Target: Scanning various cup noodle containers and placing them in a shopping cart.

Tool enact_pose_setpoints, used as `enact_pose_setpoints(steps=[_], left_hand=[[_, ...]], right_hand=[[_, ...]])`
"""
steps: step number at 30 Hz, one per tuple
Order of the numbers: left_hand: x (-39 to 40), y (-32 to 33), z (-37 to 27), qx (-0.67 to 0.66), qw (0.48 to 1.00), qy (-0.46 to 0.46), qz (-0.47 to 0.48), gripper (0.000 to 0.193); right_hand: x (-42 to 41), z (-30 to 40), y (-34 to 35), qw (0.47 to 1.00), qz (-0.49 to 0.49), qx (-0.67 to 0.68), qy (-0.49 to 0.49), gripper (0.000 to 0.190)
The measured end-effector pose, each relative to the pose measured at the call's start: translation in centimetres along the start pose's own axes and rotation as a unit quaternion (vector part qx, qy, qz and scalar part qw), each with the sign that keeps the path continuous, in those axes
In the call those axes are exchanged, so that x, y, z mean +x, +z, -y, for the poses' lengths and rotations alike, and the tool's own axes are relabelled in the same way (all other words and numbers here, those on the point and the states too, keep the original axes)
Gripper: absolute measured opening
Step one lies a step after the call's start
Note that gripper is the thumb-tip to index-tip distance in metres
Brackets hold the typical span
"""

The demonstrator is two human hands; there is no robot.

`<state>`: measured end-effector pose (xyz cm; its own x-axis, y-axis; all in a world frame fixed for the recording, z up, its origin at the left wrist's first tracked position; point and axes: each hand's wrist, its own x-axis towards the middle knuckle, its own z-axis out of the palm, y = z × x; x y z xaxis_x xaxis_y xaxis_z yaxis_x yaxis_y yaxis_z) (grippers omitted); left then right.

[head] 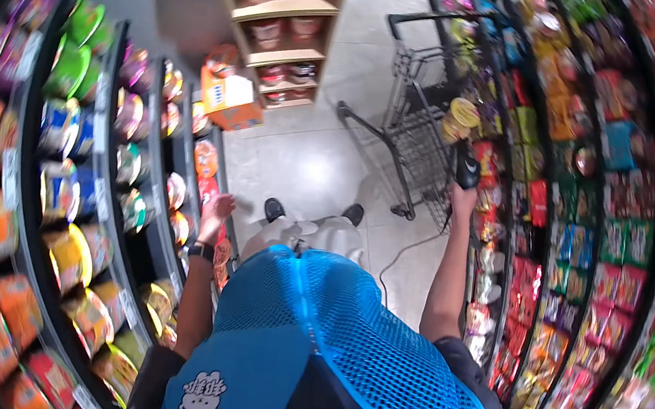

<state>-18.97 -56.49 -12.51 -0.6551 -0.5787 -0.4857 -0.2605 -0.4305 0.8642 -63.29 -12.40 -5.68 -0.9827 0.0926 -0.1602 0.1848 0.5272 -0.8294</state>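
Note:
My left hand, with a dark band on its wrist, is held beside the left shelves, close to red and orange packs. It appears empty, its fingers loosely extended. My right hand reaches forward by the right shelves. A black object with a white mark covers most of it, so its fingers cannot be made out. Just beyond is a yellow-lidded tub; whether the hand touches it cannot be told. A black metal shopping cart stands left of that hand.
Shelves of round instant-noodle bowls line the left side. Colourful packets fill the right shelves. Ahead are a wooden shelf unit with red tubs and an orange carton. A thin cable trails near the right arm.

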Motion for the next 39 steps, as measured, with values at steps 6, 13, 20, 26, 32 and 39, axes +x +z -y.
enact_pose_setpoints(steps=[6, 13, 20, 26, 32, 39], left_hand=[[1.2, 3.3, -1.7, 0.022, 0.997, -0.065, 0.03, 0.029], [1.2, 14.8, -3.6, 0.0, 0.996, -0.075, 0.041, 0.024], [2.6, 29.3, -5.3, 0.114, 0.968, -0.06, 0.217, 0.028], [3.7, 34.6, -5.6, 0.08, 0.962, -0.076, 0.249, 0.027], [3.6, 31.8, -6.2, 0.055, 0.981, -0.074, 0.172, 0.026], [3.4, 23.5, -2.3, -0.06, 0.98, 0.087, 0.169, 0.032]], right_hand=[[1.5, -3.9, 1.5, 0.996, 0.053, 0.0, 0.078, 0.021], [1.2, -5.4, -0.9, 0.973, 0.055, -0.224, -0.011, 0.046], [-0.6, -4.0, -2.6, 0.964, 0.158, -0.211, -0.033, 0.071], [-1.2, -3.4, -2.3, 0.955, 0.267, -0.123, -0.041, 0.099], [-2.4, -0.2, 0.5, 0.935, 0.348, -0.014, -0.062, 0.066], [-5.2, 4.2, 6.2, 0.943, 0.315, -0.054, -0.095, 0.077]])
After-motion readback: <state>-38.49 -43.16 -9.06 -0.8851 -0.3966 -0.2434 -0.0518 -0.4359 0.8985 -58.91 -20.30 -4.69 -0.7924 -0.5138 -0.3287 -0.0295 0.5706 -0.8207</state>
